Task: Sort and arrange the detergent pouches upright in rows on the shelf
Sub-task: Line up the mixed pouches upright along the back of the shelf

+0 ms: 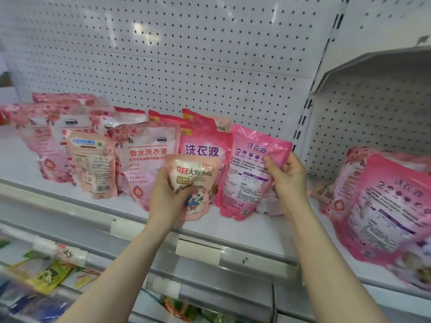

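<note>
Two pouches held at the shelf.
My left hand grips a small pale pouch; my right hand pinches the pink pouch to its left.

Small peach pouch tilted, gripped mid-body; pink pouch upright on shelf (back label outward).

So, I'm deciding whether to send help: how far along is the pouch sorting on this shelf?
Partway, I'd say. Done: a few pouches stand in the middle, like the front-facing pink pouch. In hand: the left hand grips a small peach pouch; the right hand holds a back-facing pink pouch standing on the shelf. Left: the mixed leaning cluster at far left and the slumped pile at far right.
</note>
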`<act>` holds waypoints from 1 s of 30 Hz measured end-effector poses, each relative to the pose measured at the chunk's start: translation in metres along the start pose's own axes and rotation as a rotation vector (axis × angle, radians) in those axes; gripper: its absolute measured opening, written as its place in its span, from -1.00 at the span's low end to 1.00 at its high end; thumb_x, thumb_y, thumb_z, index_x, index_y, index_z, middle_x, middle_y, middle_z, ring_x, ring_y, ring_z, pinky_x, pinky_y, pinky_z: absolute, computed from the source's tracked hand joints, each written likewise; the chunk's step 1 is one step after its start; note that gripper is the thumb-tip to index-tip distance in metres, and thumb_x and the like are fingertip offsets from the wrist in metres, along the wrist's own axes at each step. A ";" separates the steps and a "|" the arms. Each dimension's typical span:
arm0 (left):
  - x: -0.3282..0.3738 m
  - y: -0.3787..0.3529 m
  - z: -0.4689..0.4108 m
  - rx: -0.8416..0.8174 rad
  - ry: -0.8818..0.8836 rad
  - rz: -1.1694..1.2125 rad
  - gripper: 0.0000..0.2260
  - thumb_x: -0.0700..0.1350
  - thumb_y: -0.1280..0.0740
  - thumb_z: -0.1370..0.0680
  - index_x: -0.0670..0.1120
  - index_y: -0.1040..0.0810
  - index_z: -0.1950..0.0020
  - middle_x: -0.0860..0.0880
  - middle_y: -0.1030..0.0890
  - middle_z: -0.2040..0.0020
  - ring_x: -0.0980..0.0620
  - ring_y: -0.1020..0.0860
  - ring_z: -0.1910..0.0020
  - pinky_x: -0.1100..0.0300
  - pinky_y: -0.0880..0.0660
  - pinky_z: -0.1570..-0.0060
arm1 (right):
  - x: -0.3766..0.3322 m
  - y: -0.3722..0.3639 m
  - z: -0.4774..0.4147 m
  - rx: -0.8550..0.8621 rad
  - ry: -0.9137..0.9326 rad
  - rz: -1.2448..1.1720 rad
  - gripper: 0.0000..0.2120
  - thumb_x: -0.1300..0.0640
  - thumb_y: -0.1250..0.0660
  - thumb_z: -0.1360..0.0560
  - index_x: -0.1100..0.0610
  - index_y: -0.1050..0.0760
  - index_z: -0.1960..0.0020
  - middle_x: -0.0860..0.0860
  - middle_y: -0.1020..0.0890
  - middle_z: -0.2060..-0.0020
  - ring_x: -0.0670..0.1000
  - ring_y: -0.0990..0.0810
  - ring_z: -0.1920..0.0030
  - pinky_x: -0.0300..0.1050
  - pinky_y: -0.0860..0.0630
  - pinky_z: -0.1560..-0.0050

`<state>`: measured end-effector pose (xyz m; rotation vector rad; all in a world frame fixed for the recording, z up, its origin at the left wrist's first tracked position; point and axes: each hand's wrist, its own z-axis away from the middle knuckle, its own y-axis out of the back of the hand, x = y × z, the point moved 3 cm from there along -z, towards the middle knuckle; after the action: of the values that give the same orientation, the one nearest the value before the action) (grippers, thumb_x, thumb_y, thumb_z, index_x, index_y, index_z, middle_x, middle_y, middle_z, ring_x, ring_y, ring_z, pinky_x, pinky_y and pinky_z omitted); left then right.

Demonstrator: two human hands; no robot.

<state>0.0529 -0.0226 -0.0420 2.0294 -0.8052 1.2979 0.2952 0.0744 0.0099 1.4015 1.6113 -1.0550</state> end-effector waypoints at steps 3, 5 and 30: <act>-0.012 -0.003 0.002 -0.040 0.026 0.006 -0.56 -0.21 -0.55 -0.38 0.05 -0.35 -0.03 0.06 -0.60 0.07 0.14 -0.61 0.11 0.35 -0.50 0.31 | 0.003 0.000 0.000 -0.001 -0.018 -0.009 -0.85 0.26 -0.41 -0.51 0.04 -0.57 -0.02 -0.02 -0.73 0.16 0.04 -0.71 0.12 -0.06 -0.68 0.10; -0.011 0.000 0.003 -0.028 0.005 -0.029 -0.52 -0.17 -0.57 -0.36 0.05 -0.33 -0.07 0.11 -0.59 0.08 0.21 -0.59 0.13 0.38 -0.47 0.32 | 0.002 0.000 0.001 0.008 -0.011 -0.006 -0.84 0.26 -0.41 -0.52 0.04 -0.57 -0.02 -0.03 -0.73 0.17 0.00 -0.71 0.14 -0.10 -0.67 0.13; 0.051 -0.089 0.069 -0.235 -0.722 -0.441 -0.62 -0.31 -0.41 -0.45 -0.17 -0.56 -0.27 -0.16 -0.50 -0.26 -0.12 -0.48 -0.23 -0.01 -0.44 -0.25 | 0.018 0.083 0.016 -0.449 0.032 1.219 -0.69 0.20 -0.24 -0.57 -0.01 -0.65 -0.20 0.02 -0.70 -0.09 0.04 -0.62 -0.04 -0.18 -0.44 0.04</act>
<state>0.1756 -0.0258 -0.0330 2.3070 -0.6993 0.1999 0.3757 0.0718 -0.0222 1.6472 0.6436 0.0514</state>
